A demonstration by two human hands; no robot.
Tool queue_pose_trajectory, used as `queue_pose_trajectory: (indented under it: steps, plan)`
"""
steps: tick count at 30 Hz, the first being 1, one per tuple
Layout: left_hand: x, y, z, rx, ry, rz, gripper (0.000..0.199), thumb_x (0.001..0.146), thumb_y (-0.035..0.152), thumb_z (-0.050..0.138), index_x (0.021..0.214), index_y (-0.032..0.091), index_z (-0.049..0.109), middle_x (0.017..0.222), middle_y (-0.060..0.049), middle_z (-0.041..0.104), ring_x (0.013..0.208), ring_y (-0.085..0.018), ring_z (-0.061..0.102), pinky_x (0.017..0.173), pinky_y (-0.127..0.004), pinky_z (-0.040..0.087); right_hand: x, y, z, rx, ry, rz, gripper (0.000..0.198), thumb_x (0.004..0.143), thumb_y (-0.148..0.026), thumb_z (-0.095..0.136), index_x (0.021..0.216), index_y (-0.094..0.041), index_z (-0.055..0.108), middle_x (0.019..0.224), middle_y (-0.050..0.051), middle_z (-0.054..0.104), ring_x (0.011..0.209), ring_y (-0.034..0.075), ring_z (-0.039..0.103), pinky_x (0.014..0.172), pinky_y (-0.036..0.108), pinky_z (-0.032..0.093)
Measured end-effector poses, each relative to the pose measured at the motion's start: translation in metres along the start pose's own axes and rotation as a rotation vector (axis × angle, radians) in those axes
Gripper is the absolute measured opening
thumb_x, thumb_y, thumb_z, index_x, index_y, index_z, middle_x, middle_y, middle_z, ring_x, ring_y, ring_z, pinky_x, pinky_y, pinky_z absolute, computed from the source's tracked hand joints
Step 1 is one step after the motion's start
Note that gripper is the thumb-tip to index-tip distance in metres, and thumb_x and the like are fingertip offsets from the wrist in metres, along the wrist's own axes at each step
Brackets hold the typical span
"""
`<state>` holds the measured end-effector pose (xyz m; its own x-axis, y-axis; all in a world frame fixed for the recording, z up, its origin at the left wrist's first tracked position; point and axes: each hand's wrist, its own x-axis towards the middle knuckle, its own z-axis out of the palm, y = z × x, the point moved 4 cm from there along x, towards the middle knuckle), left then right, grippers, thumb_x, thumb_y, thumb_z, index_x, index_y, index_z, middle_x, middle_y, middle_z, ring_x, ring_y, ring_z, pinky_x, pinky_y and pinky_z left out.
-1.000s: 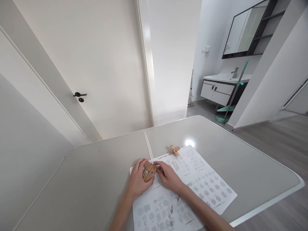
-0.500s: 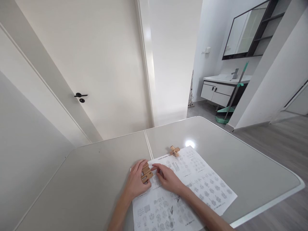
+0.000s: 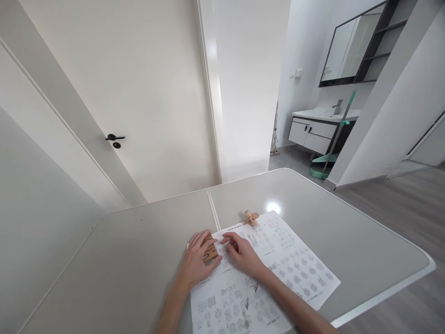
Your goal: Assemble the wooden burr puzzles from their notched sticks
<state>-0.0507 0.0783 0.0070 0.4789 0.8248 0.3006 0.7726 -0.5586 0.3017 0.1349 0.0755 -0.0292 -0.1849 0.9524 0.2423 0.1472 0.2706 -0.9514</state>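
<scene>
Notched wooden puzzle pieces [image 3: 211,253] lie side by side at the upper left corner of a printed instruction sheet [image 3: 295,266]. My left hand [image 3: 197,257] curves over them from the left, fingers along the far side and thumb at the near side, covering part of them. Just to their right, my right hand [image 3: 241,254] rests above the paper with its fingers loosely bent and apart, nothing visible in them. At the sheet's far edge sits a cross-shaped assembly of wooden pieces [image 3: 251,218], apart from both hands.
The sheet lies on a grey table [image 3: 121,264] with a pale rim and a seam [image 3: 213,211] across it. A closed door [image 3: 156,102] stands beyond. At the right back are a washbasin cabinet [image 3: 309,132] and a green dustpan [image 3: 319,173].
The right hand has drawn slightly away from the wooden pieces, its fingers a little higher. My left hand's fingers and thumb have shifted to cover more of the pieces.
</scene>
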Motion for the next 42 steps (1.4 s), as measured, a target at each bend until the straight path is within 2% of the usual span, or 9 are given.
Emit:
queue_pose_trajectory:
  steps: [6, 11, 16, 20, 26, 30, 34, 37, 42]
  plan:
    - [0.0, -0.008, 0.004, -0.036, -0.007, -0.003, 0.037, 0.09, 0.045, 0.068, 0.124, 0.031, 0.066, 0.149, -0.005, 0.055, 0.137, -0.03, 0.05, 0.112, -0.052, 0.045, 0.005, 0.013, -0.008, 0.229, 0.189, 0.087, 0.035, 0.094, -0.031, 0.052, 0.126, -0.022, 0.043, 0.106, 0.006, 0.071, 0.074, 0.018, 0.067, 0.07, 0.033, 0.053]
    - [0.001, -0.011, 0.002, -0.095, -0.031, -0.011, 0.038, 0.09, 0.046, 0.07, 0.125, 0.031, 0.066, 0.149, -0.005, 0.056, 0.137, -0.029, 0.05, 0.114, -0.052, 0.042, 0.005, 0.016, -0.019, 0.335, 0.315, 0.158, 0.056, 0.09, -0.033, 0.057, 0.137, -0.025, 0.029, 0.11, 0.006, 0.068, 0.071, 0.016, 0.066, 0.056, 0.027, 0.049]
    - [0.002, -0.012, -0.002, -0.137, -0.038, -0.014, 0.038, 0.086, 0.043, 0.073, 0.122, 0.032, 0.069, 0.146, -0.004, 0.059, 0.136, -0.029, 0.051, 0.115, -0.052, 0.042, 0.006, 0.018, -0.03, 0.429, 0.396, 0.214, 0.066, 0.087, -0.033, 0.059, 0.141, -0.032, 0.021, 0.112, 0.005, 0.065, 0.071, 0.017, 0.067, 0.053, 0.027, 0.051]
    - [0.002, -0.013, -0.003, -0.149, -0.038, -0.01, 0.037, 0.085, 0.042, 0.075, 0.12, 0.031, 0.07, 0.145, -0.004, 0.06, 0.136, -0.029, 0.052, 0.115, -0.053, 0.042, 0.006, 0.022, -0.035, 0.459, 0.429, 0.273, 0.066, 0.085, -0.03, 0.06, 0.14, -0.032, 0.023, 0.119, 0.009, 0.062, 0.075, 0.02, 0.069, 0.055, 0.031, 0.053]
    - [0.001, -0.01, -0.005, -0.14, -0.019, -0.022, 0.044, 0.085, 0.043, 0.075, 0.126, 0.03, 0.066, 0.146, -0.006, 0.058, 0.139, -0.03, 0.049, 0.116, -0.053, 0.041, 0.007, 0.022, -0.037, 0.467, 0.448, 0.285, 0.064, 0.083, -0.028, 0.063, 0.139, -0.03, 0.031, 0.126, 0.011, 0.058, 0.082, 0.022, 0.068, 0.059, 0.033, 0.054]
    - [0.001, -0.009, -0.006, -0.139, -0.006, -0.036, 0.042, 0.086, 0.043, 0.073, 0.125, 0.029, 0.065, 0.147, -0.007, 0.057, 0.139, -0.03, 0.049, 0.114, -0.052, 0.044, 0.007, 0.019, -0.039, 0.438, 0.466, 0.29, 0.056, 0.08, -0.026, 0.065, 0.132, -0.027, 0.043, 0.12, 0.01, 0.062, 0.081, 0.021, 0.066, 0.061, 0.033, 0.053]
    - [0.002, -0.005, -0.009, -0.175, 0.036, -0.034, 0.037, 0.089, 0.041, 0.07, 0.124, 0.029, 0.064, 0.145, -0.007, 0.058, 0.137, -0.03, 0.05, 0.113, -0.051, 0.045, 0.007, 0.01, -0.04, 0.46, 0.458, 0.276, 0.038, 0.083, -0.038, 0.069, 0.116, -0.025, 0.054, 0.094, 0.004, 0.066, 0.073, 0.019, 0.062, 0.06, 0.031, 0.05]
    - [0.003, 0.0, -0.013, -0.251, 0.065, -0.052, 0.034, 0.092, 0.04, 0.066, 0.125, 0.03, 0.063, 0.142, -0.006, 0.06, 0.134, -0.028, 0.052, 0.111, -0.049, 0.047, 0.007, 0.0, -0.038, 0.476, 0.402, 0.243, 0.031, 0.087, -0.049, 0.068, 0.103, -0.024, 0.058, 0.076, -0.001, 0.059, 0.063, 0.016, 0.054, 0.058, 0.028, 0.046]
    - [0.003, 0.006, -0.009, -0.506, 0.077, -0.216, 0.041, 0.094, 0.045, 0.062, 0.133, 0.032, 0.059, 0.139, -0.007, 0.061, 0.126, -0.027, 0.059, 0.099, -0.043, 0.055, 0.007, -0.016, -0.025, 0.553, 0.147, 0.197, 0.042, 0.088, -0.063, 0.065, 0.092, -0.023, 0.057, 0.059, -0.006, 0.048, 0.049, 0.012, 0.04, 0.047, 0.024, 0.031]
